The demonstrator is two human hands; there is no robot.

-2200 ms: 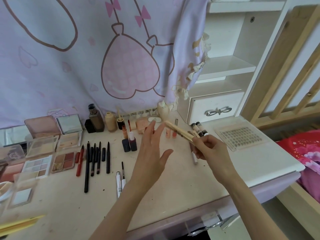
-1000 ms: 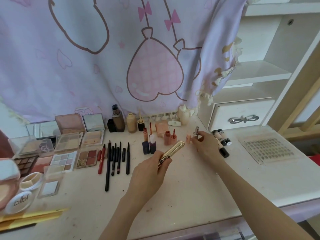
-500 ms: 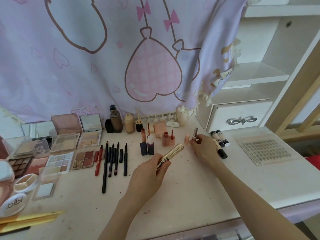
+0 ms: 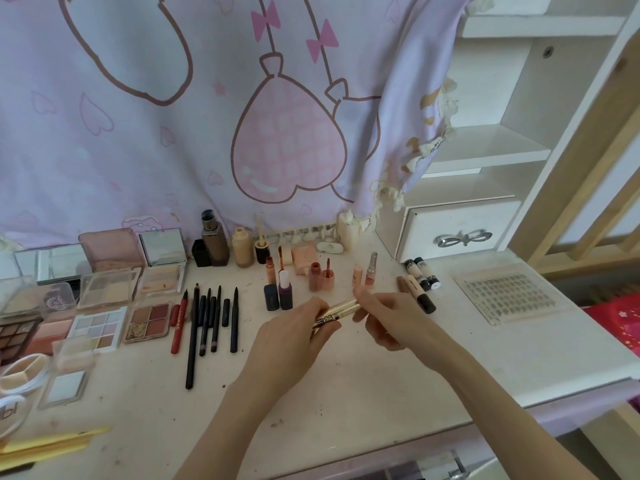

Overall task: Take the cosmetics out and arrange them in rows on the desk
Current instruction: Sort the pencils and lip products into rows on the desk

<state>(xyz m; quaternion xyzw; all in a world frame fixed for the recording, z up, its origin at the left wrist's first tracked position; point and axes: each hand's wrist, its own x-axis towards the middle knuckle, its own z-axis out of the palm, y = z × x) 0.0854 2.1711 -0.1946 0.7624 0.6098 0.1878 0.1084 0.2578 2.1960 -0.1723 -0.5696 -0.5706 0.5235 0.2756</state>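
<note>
A gold tube [image 4: 341, 311] is held above the middle of the white desk [image 4: 346, 393]. My left hand [image 4: 294, 337] grips its lower end and my right hand [image 4: 388, 320] pinches its upper end. Behind them small lip glosses [image 4: 320, 275] and a clear-capped gloss [image 4: 371, 271] stand in a row. Dark pencils [image 4: 211, 317] lie side by side to the left. Eyeshadow palettes [image 4: 147, 318] and compacts fill the far left. Concealer tubes [image 4: 420, 277] lie to the right.
Foundation bottles [image 4: 214, 242] stand against the pink curtain at the back. A white drawer unit [image 4: 457, 233] with shelves rises at the right. A clear tray of small items [image 4: 507, 294] lies near the right edge. Yellow strips [image 4: 48, 445] lie at the front left.
My right hand has left the clear-capped gloss standing in the row and come back to take the upper end of the gold tube that my left hand holds.
</note>
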